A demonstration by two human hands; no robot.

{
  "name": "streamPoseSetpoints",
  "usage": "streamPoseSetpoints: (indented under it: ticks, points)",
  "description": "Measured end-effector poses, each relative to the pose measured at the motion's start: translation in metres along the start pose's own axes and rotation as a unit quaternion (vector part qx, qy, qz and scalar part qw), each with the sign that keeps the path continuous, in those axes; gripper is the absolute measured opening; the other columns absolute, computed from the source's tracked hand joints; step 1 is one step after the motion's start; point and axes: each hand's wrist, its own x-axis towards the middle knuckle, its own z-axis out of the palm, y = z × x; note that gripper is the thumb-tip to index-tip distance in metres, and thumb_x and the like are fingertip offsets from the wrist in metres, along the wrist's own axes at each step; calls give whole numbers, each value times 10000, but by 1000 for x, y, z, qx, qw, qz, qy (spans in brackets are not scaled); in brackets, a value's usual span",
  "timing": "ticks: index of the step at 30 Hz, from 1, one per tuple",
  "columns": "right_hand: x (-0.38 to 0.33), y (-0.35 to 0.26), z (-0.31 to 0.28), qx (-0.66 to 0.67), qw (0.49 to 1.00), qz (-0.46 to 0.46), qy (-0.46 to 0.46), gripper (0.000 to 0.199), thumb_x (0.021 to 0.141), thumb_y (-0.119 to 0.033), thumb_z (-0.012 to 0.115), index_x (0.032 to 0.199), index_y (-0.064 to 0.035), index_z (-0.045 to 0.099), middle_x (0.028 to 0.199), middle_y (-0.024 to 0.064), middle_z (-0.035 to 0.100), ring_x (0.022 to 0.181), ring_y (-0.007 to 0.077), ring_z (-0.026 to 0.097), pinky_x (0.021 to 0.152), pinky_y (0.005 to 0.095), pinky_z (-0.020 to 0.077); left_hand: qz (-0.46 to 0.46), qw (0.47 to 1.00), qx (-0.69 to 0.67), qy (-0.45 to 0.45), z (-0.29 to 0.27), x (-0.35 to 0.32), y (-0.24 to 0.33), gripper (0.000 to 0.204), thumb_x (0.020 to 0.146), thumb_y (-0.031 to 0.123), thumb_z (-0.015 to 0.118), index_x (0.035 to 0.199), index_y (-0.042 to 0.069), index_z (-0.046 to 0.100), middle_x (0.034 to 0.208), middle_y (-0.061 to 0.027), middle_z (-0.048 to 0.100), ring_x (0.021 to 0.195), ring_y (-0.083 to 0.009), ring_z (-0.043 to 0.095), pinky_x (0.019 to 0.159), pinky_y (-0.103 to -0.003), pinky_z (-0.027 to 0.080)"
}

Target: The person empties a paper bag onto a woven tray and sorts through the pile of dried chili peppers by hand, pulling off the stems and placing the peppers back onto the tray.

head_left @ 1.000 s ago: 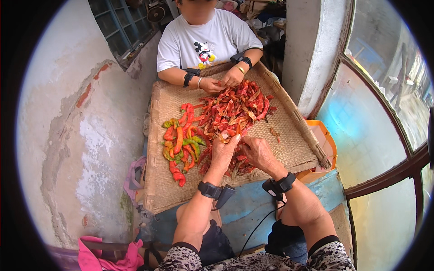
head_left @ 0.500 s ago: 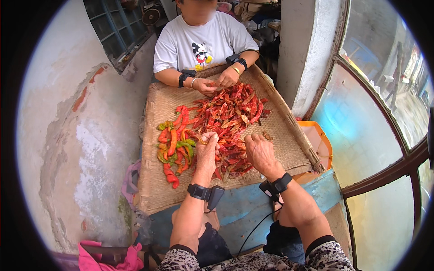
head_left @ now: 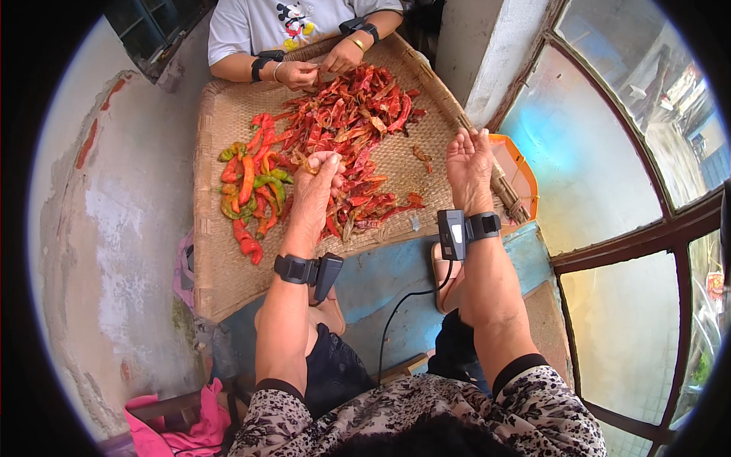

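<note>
- See left hand (head_left: 314, 190) pinched, apparently on a dried scrap (head_left: 311, 166), over the pile's near-left side.
- Note right hand (head_left: 470, 171) swung off the pile to the tray's right rim, loosely uncurled, no pepper visible in palm; suggests a break in two-handed picking.
- Find dried peppers (head_left: 358, 114) mid-tray, fresh peppers (head_left: 247, 183) left, both on woven tray (head_left: 221, 282).
- Past right rim, orange tub (head_left: 534, 190).
- At far edge, co-worker's hands (head_left: 297, 75); beyond, white pillar (head_left: 487, 57).

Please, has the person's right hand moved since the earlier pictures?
Yes. Judged against the tray, the right hand has moved rightward, away from the chili pile to the tray's right rim, near the orange box.
</note>
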Motion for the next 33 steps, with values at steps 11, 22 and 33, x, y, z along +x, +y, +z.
streamPoseSetpoints:
  ticks: [11, 22, 33]
  points:
    - [-105, 58, 24, -477, 754, 222, -394, 288, 825, -25, 580, 1111, 2, 560, 879, 51, 617, 767, 120, 578, 698, 270, 497, 50, 996, -70, -17, 7, -10, -7, 209, 948, 253, 539, 963, 50, 585, 799, -7, 579, 643, -64, 486, 563, -206, 417]
    - [-105, 70, 31, -607, 645, -18, -463, 145, 833, -103, 629, 846, 30, 572, 629, 126, 549, 595, 207, 552, 582, 368, 450, 76, 978, -192, -7, 4, 0, 6, 253, 963, 284, 495, 1003, 49, 582, 918, -37, 602, 764, -105, 546, 716, -249, 453]
    - [-61, 33, 16, -430, 854, 145, -256, 236, 925, -245, 569, 816, -38, 600, 711, 33, 620, 577, 71, 524, 484, 216, 442, 4, 989, -135, 60, -13, 5, -1, 411, 956, 417, 471, 1122, 48, 546, 994, -73, 605, 845, -148, 590, 705, -280, 486]
